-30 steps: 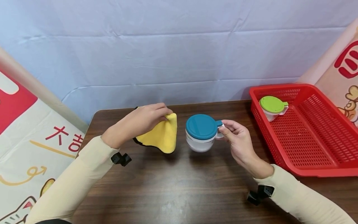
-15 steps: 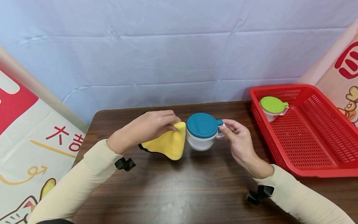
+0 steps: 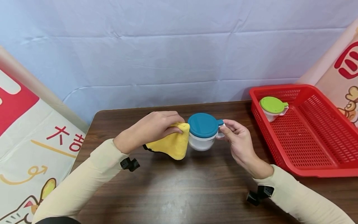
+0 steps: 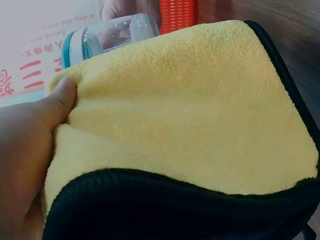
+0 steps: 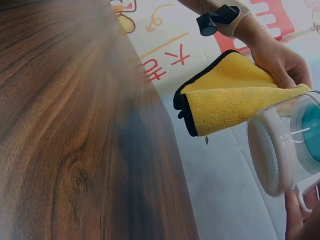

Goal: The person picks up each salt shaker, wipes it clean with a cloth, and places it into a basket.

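Note:
My left hand pinches a folded yellow cloth with black edging, its thumb pressed on the fabric in the left wrist view. The cloth hangs down right at the left side of a clear jar with a blue lid. By its white handle the jar is held in my right hand, thumb on top of the handle. In the right wrist view the clear jar is lifted above the table, its base showing, and the cloth overlaps its far side.
A red plastic basket stands on the right of the brown wooden table. Inside its back left corner sits a similar jar with a green lid. A pale cloth backdrop hangs behind the table's far edge.
My left hand has moved right with the yellow cloth, bringing it from a gap away up against the jar's side. The right hand and the jar have hardly moved.

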Demonstrator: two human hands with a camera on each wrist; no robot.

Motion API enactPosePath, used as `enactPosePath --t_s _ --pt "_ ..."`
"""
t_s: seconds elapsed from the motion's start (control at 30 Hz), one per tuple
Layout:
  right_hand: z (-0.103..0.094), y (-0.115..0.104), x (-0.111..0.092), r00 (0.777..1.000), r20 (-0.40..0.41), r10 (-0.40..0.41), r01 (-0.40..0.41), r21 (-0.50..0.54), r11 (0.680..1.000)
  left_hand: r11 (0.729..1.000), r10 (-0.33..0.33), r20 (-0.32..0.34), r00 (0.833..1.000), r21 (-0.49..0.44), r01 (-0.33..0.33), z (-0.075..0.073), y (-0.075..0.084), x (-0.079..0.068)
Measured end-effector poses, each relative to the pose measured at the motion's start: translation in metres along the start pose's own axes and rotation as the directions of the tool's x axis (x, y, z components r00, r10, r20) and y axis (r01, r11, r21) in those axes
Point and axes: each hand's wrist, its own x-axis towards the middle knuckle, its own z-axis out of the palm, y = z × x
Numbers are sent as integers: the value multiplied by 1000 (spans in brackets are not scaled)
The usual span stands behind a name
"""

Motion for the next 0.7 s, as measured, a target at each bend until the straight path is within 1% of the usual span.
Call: enactPosePath --t_s 0.33,0.7 --pt "0 -2 1 1000 -9 7 -8 -21 1000 999 -4 -21 1000 41 5 1 0 3" --pt "-1 -2 0 1000 2 4 -4 5 1000 997 -38 -32 999 64 40 2 -1 4"
